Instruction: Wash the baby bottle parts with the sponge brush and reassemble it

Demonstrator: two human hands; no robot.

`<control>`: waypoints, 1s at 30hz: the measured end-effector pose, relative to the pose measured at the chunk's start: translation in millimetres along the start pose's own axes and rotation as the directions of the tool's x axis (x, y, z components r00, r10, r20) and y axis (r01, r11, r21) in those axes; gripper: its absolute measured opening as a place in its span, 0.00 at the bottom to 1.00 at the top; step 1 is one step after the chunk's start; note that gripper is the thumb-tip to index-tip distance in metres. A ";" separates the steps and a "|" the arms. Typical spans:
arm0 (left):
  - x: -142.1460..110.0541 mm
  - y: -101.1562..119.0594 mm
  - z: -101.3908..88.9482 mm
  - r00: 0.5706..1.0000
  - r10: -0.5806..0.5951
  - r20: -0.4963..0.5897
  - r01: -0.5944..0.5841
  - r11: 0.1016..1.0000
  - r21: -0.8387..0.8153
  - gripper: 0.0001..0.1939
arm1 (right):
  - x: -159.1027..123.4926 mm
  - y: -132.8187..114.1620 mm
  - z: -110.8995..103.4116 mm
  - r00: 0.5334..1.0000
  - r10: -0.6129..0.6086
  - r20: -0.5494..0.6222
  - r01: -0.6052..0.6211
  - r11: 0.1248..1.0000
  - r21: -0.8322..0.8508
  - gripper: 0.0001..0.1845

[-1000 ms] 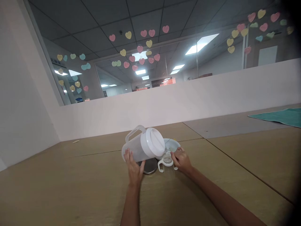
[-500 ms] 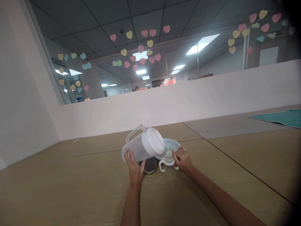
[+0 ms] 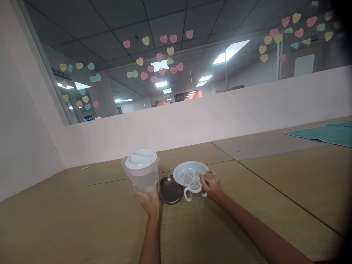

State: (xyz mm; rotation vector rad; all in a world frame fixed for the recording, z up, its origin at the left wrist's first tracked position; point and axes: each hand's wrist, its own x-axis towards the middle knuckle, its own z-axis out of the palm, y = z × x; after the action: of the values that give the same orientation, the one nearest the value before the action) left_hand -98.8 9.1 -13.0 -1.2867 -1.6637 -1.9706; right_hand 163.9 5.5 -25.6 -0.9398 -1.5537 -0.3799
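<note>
My left hand (image 3: 148, 198) is wrapped round the lower side of a translucent pitcher (image 3: 143, 178), which stands nearly upright under its white lid. My right hand (image 3: 212, 184) is closed at the right side of a clear bottle (image 3: 195, 185) with two white handles, and the bottle's top is uncapped. Exactly where the fingers grip it is partly hidden. Behind the bottle lies a white bowl (image 3: 178, 169) with clear pieces and a thin stick in it. Between pitcher and bottle sits a round, shallow metal dish (image 3: 171, 190).
The wooden tabletop (image 3: 82, 220) has seams running across it. A teal cloth (image 3: 327, 134) lies at the far right, and a small pale scrap (image 3: 85, 168) at the far left. Behind the table rises a white wall (image 3: 176, 126) with a window above it.
The pitcher was tilted toward the bottle; now it is nearly upright and farther left, still in my left hand. The metal dish and bowl show more fully. My right hand stays at the bottle.
</note>
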 end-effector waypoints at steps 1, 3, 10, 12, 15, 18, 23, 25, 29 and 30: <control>-0.1 -1.9 1.0 1.000 0.011 -0.006 -0.011 1.000 0.009 0.49 | 0.7 -0.4 -0.6 0.999 0.036 -0.016 -0.036 0.999 0.007 0.23; -0.3 -4.7 2.4 1.000 0.019 -0.006 -0.019 0.999 0.035 0.49 | 2.2 1.2 -0.8 0.994 0.092 -0.060 -0.092 0.996 0.002 0.24; -0.8 -10.9 4.8 0.999 -0.038 -0.010 0.038 0.999 0.021 0.50 | 1.7 50.7 1.9 0.651 0.729 -0.210 -0.719 0.682 0.137 0.26; -1.0 -13.8 6.0 0.998 -0.060 0.000 0.060 0.998 0.032 0.50 | -2.0 68.5 -0.1 0.631 0.749 -0.203 -0.748 0.657 0.096 0.24; -0.5 -18.4 7.5 0.999 -0.049 -0.009 0.049 0.997 0.052 0.50 | -8.8 82.8 -2.6 0.631 0.761 -0.151 -0.771 0.636 -0.017 0.15; 0.2 -18.8 6.6 0.999 -0.017 -0.028 0.019 0.998 0.056 0.50 | -14.0 80.9 -0.1 0.642 0.766 -0.040 -0.761 0.629 -0.156 0.07; -5.9 6.6 1.4 0.995 0.056 -0.085 -0.044 0.989 0.142 0.46 | -14.8 65.8 6.7 0.624 0.761 0.176 -0.682 0.641 -0.352 0.10; -12.6 24.5 2.6 0.988 0.156 0.002 -0.154 0.975 0.158 0.40 | -12.7 61.7 6.6 0.591 0.772 0.236 -0.656 0.630 -0.415 0.10; -24.9 57.1 17.0 0.859 0.427 0.281 -0.464 0.883 0.076 0.18 | -7.6 56.7 2.9 0.528 0.791 0.310 -0.619 0.608 -0.497 0.14; -26.1 62.9 22.5 0.794 0.483 0.368 -0.524 0.852 0.011 0.16 | -6.6 55.7 2.0 0.521 0.791 0.321 -0.611 0.608 -0.508 0.14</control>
State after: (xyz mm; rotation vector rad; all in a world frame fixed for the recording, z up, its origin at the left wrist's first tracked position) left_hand -30.7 0.9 8.0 -1.8891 -1.3368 -1.3656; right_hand 203.5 39.0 -47.1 -2.0019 -1.4118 0.2647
